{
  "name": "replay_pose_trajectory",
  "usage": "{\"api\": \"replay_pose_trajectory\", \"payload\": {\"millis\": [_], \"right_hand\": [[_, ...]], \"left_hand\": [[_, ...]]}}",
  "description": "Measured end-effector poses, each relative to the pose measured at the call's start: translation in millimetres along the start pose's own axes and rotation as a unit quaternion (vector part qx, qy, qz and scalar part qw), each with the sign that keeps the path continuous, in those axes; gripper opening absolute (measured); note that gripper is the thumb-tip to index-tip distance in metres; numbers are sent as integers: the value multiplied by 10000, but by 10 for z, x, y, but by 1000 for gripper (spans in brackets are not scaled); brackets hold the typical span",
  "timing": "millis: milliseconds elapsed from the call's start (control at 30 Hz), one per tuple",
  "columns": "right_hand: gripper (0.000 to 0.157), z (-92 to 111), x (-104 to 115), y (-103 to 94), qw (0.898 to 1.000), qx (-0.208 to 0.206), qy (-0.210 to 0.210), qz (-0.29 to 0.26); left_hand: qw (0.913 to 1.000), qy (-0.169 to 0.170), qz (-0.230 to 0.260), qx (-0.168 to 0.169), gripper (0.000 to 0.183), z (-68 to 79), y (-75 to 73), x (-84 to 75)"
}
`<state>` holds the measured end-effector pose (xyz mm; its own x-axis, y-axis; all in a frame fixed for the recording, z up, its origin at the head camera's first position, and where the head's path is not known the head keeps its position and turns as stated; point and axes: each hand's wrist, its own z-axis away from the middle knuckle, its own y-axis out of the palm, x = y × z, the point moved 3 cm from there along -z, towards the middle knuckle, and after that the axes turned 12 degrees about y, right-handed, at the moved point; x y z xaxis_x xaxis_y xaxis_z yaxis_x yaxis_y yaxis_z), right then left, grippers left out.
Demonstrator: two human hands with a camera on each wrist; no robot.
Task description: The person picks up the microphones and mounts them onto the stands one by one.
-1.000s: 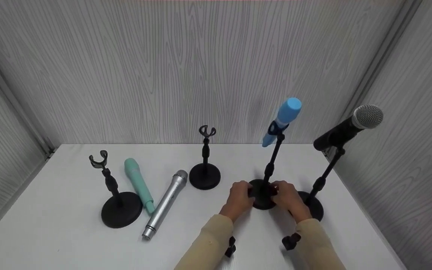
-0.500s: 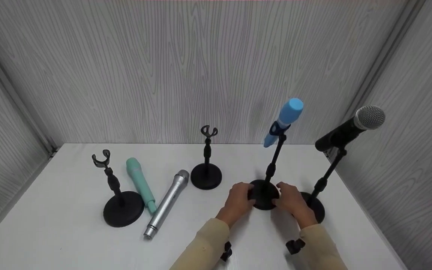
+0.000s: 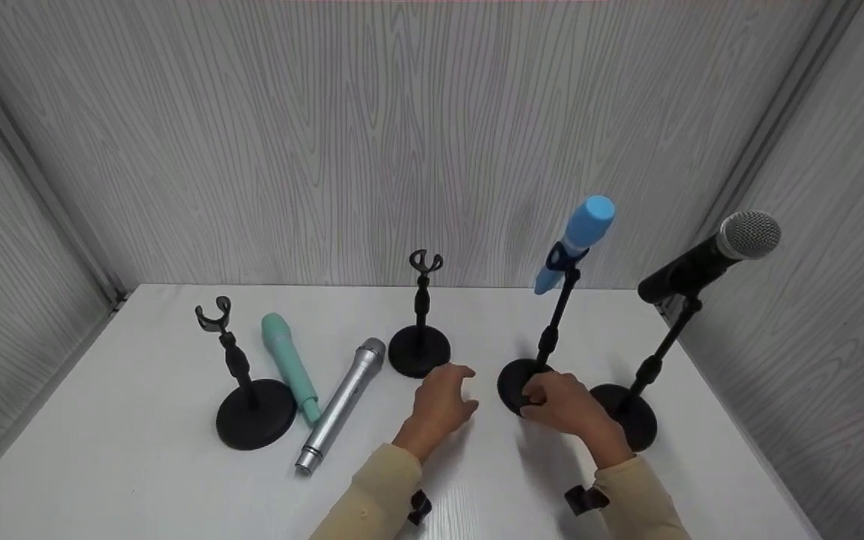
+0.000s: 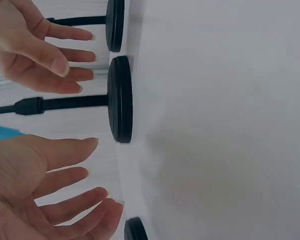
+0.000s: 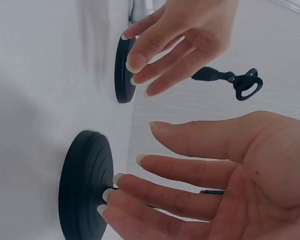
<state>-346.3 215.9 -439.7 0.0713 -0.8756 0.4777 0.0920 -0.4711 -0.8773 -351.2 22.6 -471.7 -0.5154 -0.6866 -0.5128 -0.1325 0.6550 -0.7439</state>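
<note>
A blue microphone (image 3: 589, 221) sits tilted in the clip of a black stand, whose round base (image 3: 516, 379) rests on the white table. My right hand (image 3: 567, 409) overlaps the front right of that base in the head view; the right wrist view shows its fingers extended beside the base (image 5: 87, 185), holding nothing. Left of the base, my left hand (image 3: 439, 409) is apart from it, fingers spread and relaxed with nothing in them. Nearest to the left hand is a microphone stand (image 3: 420, 352) with a bare clip.
A black microphone (image 3: 709, 255) with a silver mesh head sits on a stand at the right. Leftward, a silver microphone (image 3: 342, 405) and a mint-green microphone (image 3: 289, 364) lie by another bare stand (image 3: 256, 416). Grey wood-grain panels (image 3: 402, 150) enclose the table (image 3: 177, 487).
My left hand has let go of the blue microphone's stand base and moved left. The right hand has loosened from the base and stays near its right side. The stand has stayed in place.
</note>
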Motion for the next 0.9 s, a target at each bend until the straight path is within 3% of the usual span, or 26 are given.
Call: {"api": "replay_pose_trajectory", "payload": {"millis": [267, 500, 600, 733, 900], "right_hand": [[24, 29, 93, 17, 9988, 36, -475, -131], [25, 21, 80, 15, 9975, 15, -684, -199], [25, 17, 90, 24, 9973, 39, -691, -236], [25, 25, 116, 51, 9973, 82, -671, -280], [24, 33, 140, 87, 9970, 77, -714, -285]], "left_hand": [[9987, -109, -366, -344, 40, 83, -451, 309], [9903, -662, -1052, -618, 41, 205, -891, 705], [9864, -1108, -1169, -322, 38, 252, -997, 885], [9805, -1619, -1053, 366, 36, 303, -1034, 1054], [9755, -1813, -1044, 687, 38, 323, -1016, 1134]]}}
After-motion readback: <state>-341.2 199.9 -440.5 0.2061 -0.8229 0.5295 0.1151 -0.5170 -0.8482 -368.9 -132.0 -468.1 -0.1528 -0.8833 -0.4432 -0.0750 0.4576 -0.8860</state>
